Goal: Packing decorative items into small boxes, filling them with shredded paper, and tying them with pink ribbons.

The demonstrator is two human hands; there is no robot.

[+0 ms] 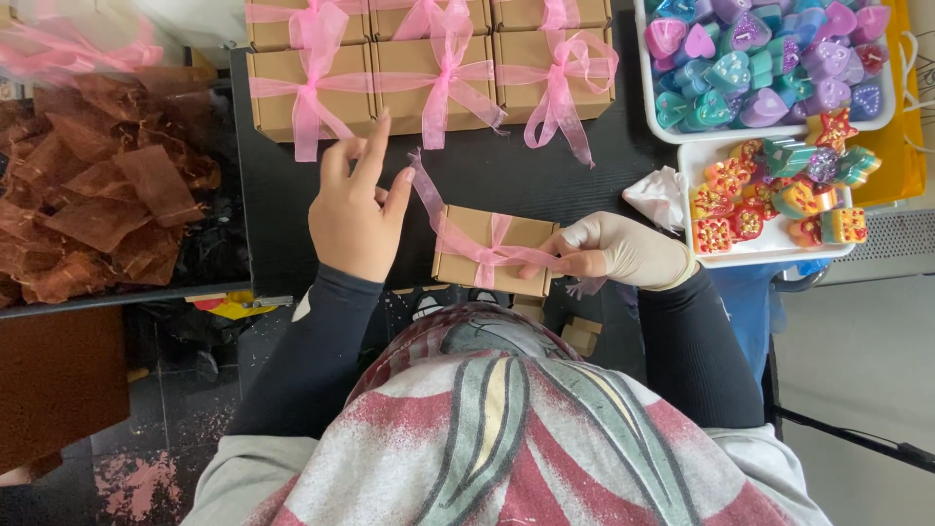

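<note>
A small brown cardboard box (467,255) lies on the black table (506,180) in front of me, wrapped with a sheer pink ribbon (492,255). My left hand (355,209), bare, pinches one end of the ribbon and pulls it up and left of the box. My right hand (623,251), in a white glove, holds the other ribbon end at the box's right edge. The ribbon crosses over the box top.
Several finished ribbon-tied boxes (429,73) line the table's far edge. A white tray of heart-shaped coloured pieces (769,58) and a tray of star-shaped ones (779,200) stand right. Brown sheer pouches (97,185) pile up left. A crumpled white tissue (657,195) lies nearby.
</note>
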